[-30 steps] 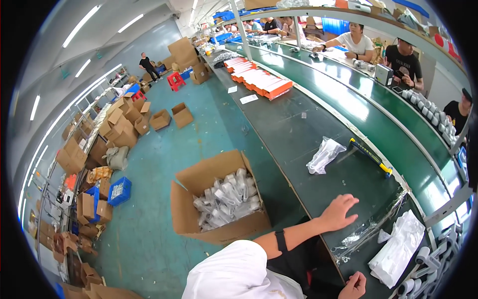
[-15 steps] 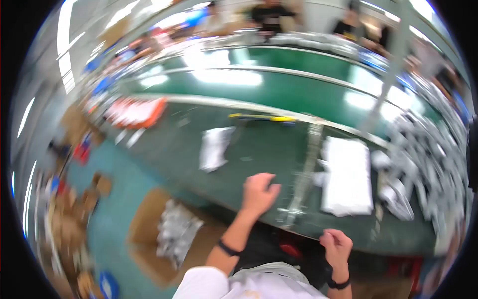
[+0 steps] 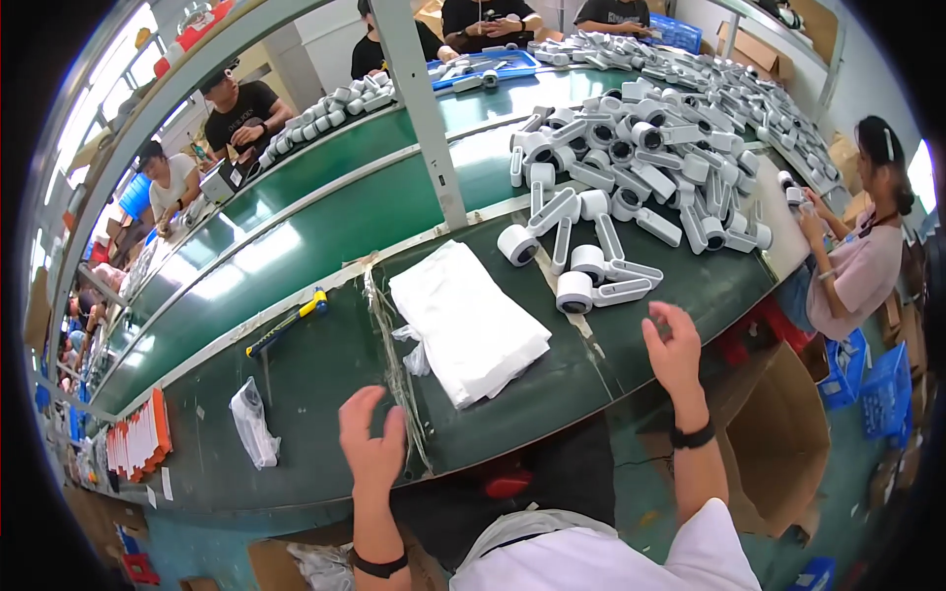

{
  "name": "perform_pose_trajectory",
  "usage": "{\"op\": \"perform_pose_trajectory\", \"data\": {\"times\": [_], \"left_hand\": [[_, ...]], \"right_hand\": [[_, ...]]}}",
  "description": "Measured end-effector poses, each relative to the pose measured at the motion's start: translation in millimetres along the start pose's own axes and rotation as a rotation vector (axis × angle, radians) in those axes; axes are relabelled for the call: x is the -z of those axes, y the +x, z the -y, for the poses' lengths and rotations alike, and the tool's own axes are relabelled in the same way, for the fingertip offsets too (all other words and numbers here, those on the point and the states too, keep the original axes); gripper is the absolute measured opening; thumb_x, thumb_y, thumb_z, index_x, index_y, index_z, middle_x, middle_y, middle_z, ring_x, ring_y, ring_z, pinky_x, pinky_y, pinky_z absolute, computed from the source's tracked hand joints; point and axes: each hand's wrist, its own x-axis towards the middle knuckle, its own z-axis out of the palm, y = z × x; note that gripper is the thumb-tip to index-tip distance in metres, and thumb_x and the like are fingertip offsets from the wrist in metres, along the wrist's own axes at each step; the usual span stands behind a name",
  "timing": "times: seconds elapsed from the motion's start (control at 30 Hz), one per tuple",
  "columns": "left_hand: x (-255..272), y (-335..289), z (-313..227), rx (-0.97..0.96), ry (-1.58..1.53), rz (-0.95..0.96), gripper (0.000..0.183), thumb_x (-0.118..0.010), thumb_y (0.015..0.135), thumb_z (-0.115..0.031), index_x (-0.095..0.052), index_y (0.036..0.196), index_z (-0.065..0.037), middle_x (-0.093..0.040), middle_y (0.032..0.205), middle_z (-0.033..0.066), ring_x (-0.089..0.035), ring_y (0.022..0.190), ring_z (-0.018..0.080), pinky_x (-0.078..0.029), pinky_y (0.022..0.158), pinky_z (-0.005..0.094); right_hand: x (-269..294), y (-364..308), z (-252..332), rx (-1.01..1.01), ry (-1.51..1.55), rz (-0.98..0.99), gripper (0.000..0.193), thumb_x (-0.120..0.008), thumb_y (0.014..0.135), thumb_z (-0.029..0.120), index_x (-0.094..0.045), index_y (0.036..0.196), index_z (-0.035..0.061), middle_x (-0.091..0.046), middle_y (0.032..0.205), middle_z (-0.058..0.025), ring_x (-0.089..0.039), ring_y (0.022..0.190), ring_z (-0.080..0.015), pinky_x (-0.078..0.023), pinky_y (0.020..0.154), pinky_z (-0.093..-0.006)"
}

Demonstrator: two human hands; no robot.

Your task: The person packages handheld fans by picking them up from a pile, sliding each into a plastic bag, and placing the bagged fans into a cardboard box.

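My left hand (image 3: 371, 438) is over the front edge of the dark green worktable (image 3: 325, 394), thumb apart from the fingers, holding nothing. To its right lies a stack of thin white bags or sheets (image 3: 471, 325). My right hand (image 3: 674, 353) is raised by the table's right front edge, fingers loosely curved and empty. The nearest things to it are grey handheld parts (image 3: 616, 294), each with a round head and a slotted handle. They belong to a large heap of the same parts (image 3: 641, 148). Left of my left hand lies a clear plastic bag with a white item inside (image 3: 254, 424).
A yellow and black hand tool (image 3: 289, 321) lies near the table's back rail. A metal post (image 3: 419, 118) rises behind the white stack. Orange-edged white pieces (image 3: 140, 438) are at far left. An open cardboard box (image 3: 774, 438) stands at right, near a seated co-worker (image 3: 857, 236).
The view has swung to the right, bringing the grey heap to the middle. My right hand has risen to the table beside the grey parts and its fingers have opened. My left hand stays empty.
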Motion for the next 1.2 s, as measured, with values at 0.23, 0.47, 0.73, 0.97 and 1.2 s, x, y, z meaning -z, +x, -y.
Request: {"op": "perform_pose_trajectory", "data": {"times": [0.23, 0.47, 0.73, 0.97, 1.2], "left_hand": [[-67, 21, -43, -0.423, 0.063, 0.283, 0.026, -0.076, 0.075, -0.011, -0.068, 0.099, -0.007, -0.067, 0.102, 0.0077, -0.061, 0.094, 0.0299, -0.048, 0.083, 0.0395], [-96, 24, -50, -0.478, 0.248, 0.307, 0.025, -0.080, 0.070, -0.016, -0.068, 0.092, -0.010, -0.064, 0.089, 0.0024, -0.057, 0.088, 0.0240, -0.043, 0.074, 0.0377], [-99, 29, -44, -0.433, 0.206, 0.324, 0.017, -0.078, 0.073, -0.017, -0.070, 0.087, -0.010, -0.064, 0.085, 0.0024, -0.057, 0.084, 0.0257, -0.043, 0.073, 0.0384], [-102, 34, -44, -0.411, 0.186, 0.344, 0.008, -0.072, 0.081, -0.014, -0.069, 0.086, -0.008, -0.065, 0.085, 0.0043, -0.057, 0.083, 0.0273, -0.044, 0.074, 0.0393], [-100, 38, -46, -0.283, 0.025, 0.358, 0.009, -0.067, 0.085, -0.012, -0.068, 0.088, -0.004, -0.066, 0.085, 0.0099, -0.059, 0.085, 0.0311, -0.046, 0.076, 0.0417]], "right_hand": [[-40, 47, -2, 0.514, -0.402, 0.145, 0.036, -0.074, 0.072, 0.009, -0.066, 0.108, 0.0057, -0.062, 0.111, -0.0066, -0.054, 0.110, -0.0297, -0.046, 0.088, -0.0413], [-32, 32, 9, 0.326, -0.312, 0.305, 0.032, -0.073, 0.077, 0.012, -0.064, 0.107, 0.0051, -0.059, 0.098, -0.0106, -0.062, 0.090, -0.0333, -0.050, 0.075, -0.0393], [-11, -23, 42, -0.135, 0.467, 0.405, 0.032, -0.058, 0.096, 0.017, -0.048, 0.123, 0.0018, -0.065, 0.089, -0.0070, -0.062, 0.071, -0.0116, -0.050, 0.063, -0.0286], [-28, -66, 63, -0.344, 0.875, 0.393, 0.028, -0.061, 0.091, 0.007, -0.050, 0.117, 0.0027, -0.064, 0.088, -0.0061, -0.059, 0.065, -0.0100, -0.049, 0.058, -0.0251], [-53, -83, 92, -0.452, 1.003, 0.339, 0.033, -0.071, 0.081, 0.001, -0.055, 0.109, 0.0041, -0.065, 0.088, -0.0032, -0.060, 0.067, -0.0091, -0.049, 0.060, -0.0239]]}}
